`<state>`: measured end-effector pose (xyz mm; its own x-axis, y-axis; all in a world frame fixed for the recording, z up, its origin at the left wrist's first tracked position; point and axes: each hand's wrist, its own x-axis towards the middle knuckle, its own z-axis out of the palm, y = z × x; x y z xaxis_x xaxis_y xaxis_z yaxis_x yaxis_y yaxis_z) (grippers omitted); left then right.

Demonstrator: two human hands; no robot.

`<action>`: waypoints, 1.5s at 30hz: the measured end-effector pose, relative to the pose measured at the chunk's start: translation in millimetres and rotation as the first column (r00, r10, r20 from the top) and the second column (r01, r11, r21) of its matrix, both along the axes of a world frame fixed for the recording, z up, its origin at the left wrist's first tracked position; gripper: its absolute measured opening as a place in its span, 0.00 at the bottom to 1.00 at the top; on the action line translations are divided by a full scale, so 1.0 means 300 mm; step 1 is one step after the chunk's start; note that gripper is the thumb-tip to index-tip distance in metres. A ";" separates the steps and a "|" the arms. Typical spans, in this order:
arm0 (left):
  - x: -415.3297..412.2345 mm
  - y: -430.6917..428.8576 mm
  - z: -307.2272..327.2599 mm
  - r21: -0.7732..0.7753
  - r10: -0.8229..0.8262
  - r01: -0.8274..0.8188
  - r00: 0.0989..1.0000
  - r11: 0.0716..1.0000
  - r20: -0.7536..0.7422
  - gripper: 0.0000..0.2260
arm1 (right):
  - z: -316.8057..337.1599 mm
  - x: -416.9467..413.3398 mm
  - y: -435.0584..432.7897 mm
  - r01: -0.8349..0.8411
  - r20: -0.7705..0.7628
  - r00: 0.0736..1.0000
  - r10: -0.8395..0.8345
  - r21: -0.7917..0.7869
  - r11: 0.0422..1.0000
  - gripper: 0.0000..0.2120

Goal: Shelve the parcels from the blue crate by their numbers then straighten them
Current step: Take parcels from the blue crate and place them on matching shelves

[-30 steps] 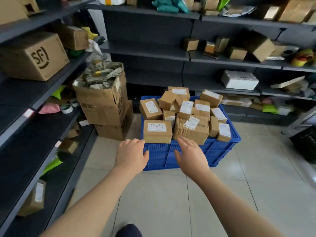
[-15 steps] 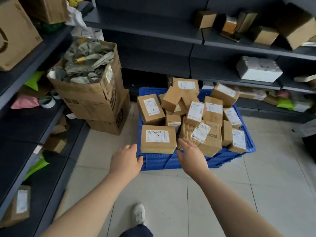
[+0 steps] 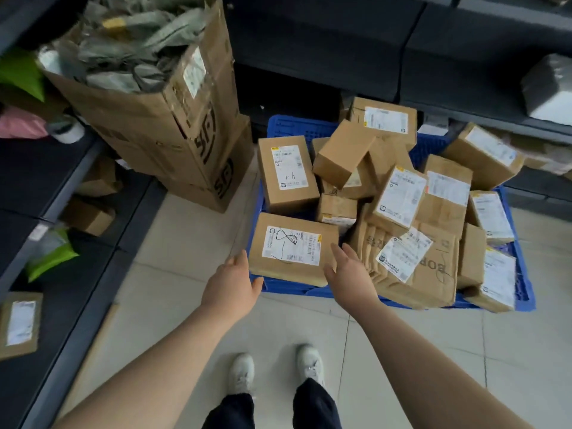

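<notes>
The nearest parcel (image 3: 292,249) lies flat at the front left corner of the blue crate (image 3: 523,292). The left hand (image 3: 232,287) and right hand (image 3: 349,278) flank it, spread and empty. It looks stiff, probably light; gripping its two short ends suits.

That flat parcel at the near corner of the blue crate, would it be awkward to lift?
Probably not. The flat parcel looks like stiff cardboard, so it should hold its shape. It overhangs the blue crate rim, so a nudge might tip it out. Both open hands, left and right, flank it, suggesting a two-handed lift.
</notes>
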<state>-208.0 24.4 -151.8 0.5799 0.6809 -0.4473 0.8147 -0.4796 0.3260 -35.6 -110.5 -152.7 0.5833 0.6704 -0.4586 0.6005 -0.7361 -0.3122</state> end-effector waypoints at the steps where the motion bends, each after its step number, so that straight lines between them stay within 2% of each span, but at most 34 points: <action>1: 0.015 0.005 -0.037 -0.014 0.025 -0.025 1.000 1.000 0.006 0.20 | -0.043 0.015 0.007 -0.021 -0.026 0.999 0.021 -0.015 1.000 0.21; 4: 0.053 0.014 -0.125 -0.064 0.087 -0.086 0.996 0.994 0.016 0.18 | -0.140 0.042 0.020 -0.051 -0.058 0.997 0.050 -0.017 0.999 0.23; 7: 0.075 0.014 -0.181 -0.103 0.104 -0.100 0.994 0.990 0.029 0.17 | -0.190 0.055 0.035 0.072 -0.122 0.990 -0.065 0.051 0.996 0.20; 10: 0.078 0.019 -0.208 -0.111 0.136 -0.127 0.988 0.986 0.079 0.17 | -0.214 0.061 0.042 0.191 -0.174 0.968 -0.181 0.044 0.981 0.19; 15: 0.058 0.047 -0.213 -0.113 0.218 -0.208 0.971 0.972 0.092 0.16 | -0.233 0.055 0.015 0.220 -0.293 0.935 -0.202 0.031 0.975 0.31; 17: 0.051 0.042 -0.211 -0.132 0.225 -0.212 0.969 0.968 0.098 0.18 | -0.239 0.049 0.013 0.210 -0.312 0.930 -0.192 0.024 0.977 0.33; 19: 0.051 0.027 -0.216 -0.152 0.227 -0.214 0.971 0.965 0.072 0.25 | -0.243 0.054 0.019 0.188 -0.295 0.940 -0.173 0.022 0.982 0.33; 21: 0.055 0.007 -0.223 -0.187 0.255 -0.250 0.967 0.950 0.002 0.37 | -0.240 0.064 0.027 0.156 -0.283 0.947 -0.150 -0.001 0.988 0.33; 24: 0.066 -0.022 -0.235 -0.264 0.413 -0.398 0.911 0.879 0.001 0.46 | -0.251 0.081 0.034 0.096 -0.299 0.950 -0.090 0.006 0.995 0.35; 26: 0.068 -0.046 -0.260 -0.377 0.506 -0.461 0.862 0.803 0.023 0.44 | -0.261 0.089 0.042 0.056 -0.312 0.949 -0.042 0.038 0.998 0.36; 28: 0.076 -0.088 -0.278 -0.479 0.568 -0.488 0.823 0.730 0.028 0.34 | -0.263 0.096 0.052 0.058 -0.313 0.949 -0.036 0.061 0.996 0.35; 31: 0.089 -0.152 -0.274 -0.549 0.630 -0.488 0.771 0.679 0.093 0.27 | -0.250 0.086 0.068 0.048 -0.331 0.943 -0.022 0.072 0.996 0.30; 33: 0.089 -0.168 -0.264 -0.548 0.664 -0.501 0.735 0.670 0.139 0.28 | -0.238 0.068 0.071 0.018 -0.339 0.941 0.015 0.093 0.996 0.27; 37: 0.042 -0.168 -0.208 -0.520 0.688 -0.517 0.696 0.680 0.207 0.34 | -0.199 0.029 0.070 -0.022 -0.335 0.940 0.068 0.139 0.990 0.29; 41: -0.033 -0.180 -0.112 -0.505 0.718 -0.536 0.633 0.677 0.290 0.30 | -0.114 -0.023 0.100 -0.104 -0.320 0.934 0.160 0.183 0.978 0.27; 45: -0.137 -0.187 -0.011 -0.473 0.760 -0.596 0.539 0.648 0.362 0.27 | 0.011 -0.105 0.161 -0.217 -0.325 0.903 0.283 0.223 0.950 0.20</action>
<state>-249.2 -31.8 -155.0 0.1724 0.8648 -0.4715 0.5316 0.3213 0.7837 -67.1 -62.1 -149.4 0.2103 0.8620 -0.4612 0.5859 -0.4888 -0.6463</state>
